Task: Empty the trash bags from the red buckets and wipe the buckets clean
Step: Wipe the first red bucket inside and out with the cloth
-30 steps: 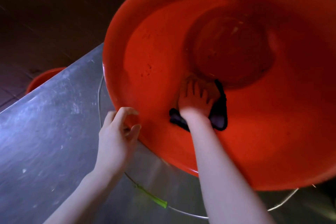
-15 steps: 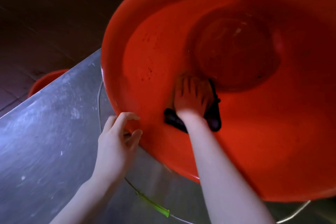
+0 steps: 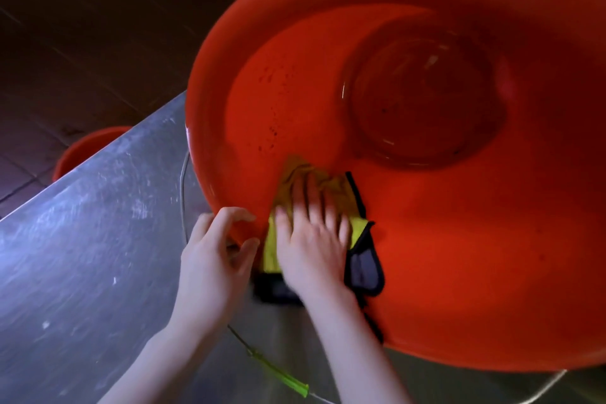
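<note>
A large red bucket (image 3: 459, 239) lies tilted on a steel counter, its opening turned toward me, and it holds no bag. My right hand (image 3: 311, 239) presses a yellow cloth with black trim (image 3: 331, 184) flat against the inner wall near the rim, fingers spread and blurred. My left hand (image 3: 213, 259) grips the bucket's rim at its lower left edge, fingers curled over the lip. Dark specks dot the inner wall above the cloth.
The steel counter (image 3: 82, 239) runs from lower left to the bucket. A thin wire handle with a green grip (image 3: 282, 374) lies on the counter under the bucket. A second red bucket (image 3: 82, 147) stands on the dark tiled floor beyond the counter's edge.
My right hand has dragged the cloth from deep near the bucket's base back to the rim, and its yellow side now shows. My left hand stays on the rim.
</note>
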Demonstrator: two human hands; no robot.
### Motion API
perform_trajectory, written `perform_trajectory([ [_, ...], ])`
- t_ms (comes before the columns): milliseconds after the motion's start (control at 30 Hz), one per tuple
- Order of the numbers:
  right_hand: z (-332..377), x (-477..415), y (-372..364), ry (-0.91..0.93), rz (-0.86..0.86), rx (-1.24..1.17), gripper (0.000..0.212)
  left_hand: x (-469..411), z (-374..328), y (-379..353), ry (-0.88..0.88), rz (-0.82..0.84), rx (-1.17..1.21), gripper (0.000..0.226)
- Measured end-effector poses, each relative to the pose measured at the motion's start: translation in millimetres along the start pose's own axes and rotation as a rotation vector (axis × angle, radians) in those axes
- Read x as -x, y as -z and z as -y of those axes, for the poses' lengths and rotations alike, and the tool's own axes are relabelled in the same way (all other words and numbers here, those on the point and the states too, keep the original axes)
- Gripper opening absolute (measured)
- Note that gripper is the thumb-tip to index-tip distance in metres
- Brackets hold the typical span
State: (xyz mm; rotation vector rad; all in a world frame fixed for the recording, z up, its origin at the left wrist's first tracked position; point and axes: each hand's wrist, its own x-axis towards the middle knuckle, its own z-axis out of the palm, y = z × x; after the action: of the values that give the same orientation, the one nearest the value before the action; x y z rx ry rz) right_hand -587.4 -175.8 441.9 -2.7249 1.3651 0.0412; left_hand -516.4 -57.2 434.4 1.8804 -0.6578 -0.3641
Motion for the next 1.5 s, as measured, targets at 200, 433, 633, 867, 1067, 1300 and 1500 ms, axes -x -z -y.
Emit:
perform_trajectory([
  [200,-42.1,-114.5,10.6,-0.319,0.124,-0.169,0.055,4.0,-1.2,-1.8,-0.001,0.01,0.043,0.037],
  [433,-32.2,-24.0,8.3,-0.083,0.072,0.075,0.062,5.2,-2.9,-4.0,0.01,-0.027,0.019,0.041],
  [633,-21.4,24.9,6.8,-0.062,0.086,0.099,0.059,7.3,-7.0,-3.0,-0.016,-0.001,-0.028,0.04],
  [867,-46.8,-86.2,14.8,-0.297,0.117,-0.107,0.057,8.1,-9.0,0.3,-0.009,0.039,-0.025,0.037],
  [1067,-61.3,-98.7,13.4,-0.237,0.152,-0.056,0.057,19.9,-29.4,13.9,0.044,0.129,-0.172,0.043],
  [1300,-75.4,-93.7,12.2,-0.12,0.138,0.064,0.057,-0.3,-53.4,59.7,-0.327,-0.184,-0.454,0.013],
  [1500,-86.7,-95.0,9.6,-0.122,0.107,-0.01,0.058,-14.8,-44.0,67.8,-0.418,-0.098,-0.536,0.025],
])
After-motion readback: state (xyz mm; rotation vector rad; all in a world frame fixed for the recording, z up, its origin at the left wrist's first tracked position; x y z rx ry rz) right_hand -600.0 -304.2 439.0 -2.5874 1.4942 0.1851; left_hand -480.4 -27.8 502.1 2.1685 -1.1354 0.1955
